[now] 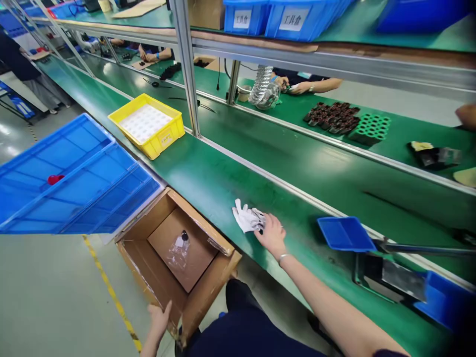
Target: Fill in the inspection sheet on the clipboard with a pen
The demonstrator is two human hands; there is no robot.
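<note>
My right hand (273, 235) reaches over the green workbench, its fingers closed on a crumpled white work glove (244, 216). Part of the glove is hidden under my fingers. My left hand (159, 320) grips the near left wall of an open cardboard box (148, 277), thumb over the rim and other fingers mostly hidden outside. Tilted against the bench edge, the box has a small clear plastic bag (179, 253) with a black piece on its floor.
Blue crates (74, 183) stand left of the box, one holding something red. A yellow bin (163, 141) with a white holed tray sits on the bench (201, 171). Small blue trays (345, 234) are at right. Co-workers' hands (297, 88) work across the bench, near a green holed block (372, 126).
</note>
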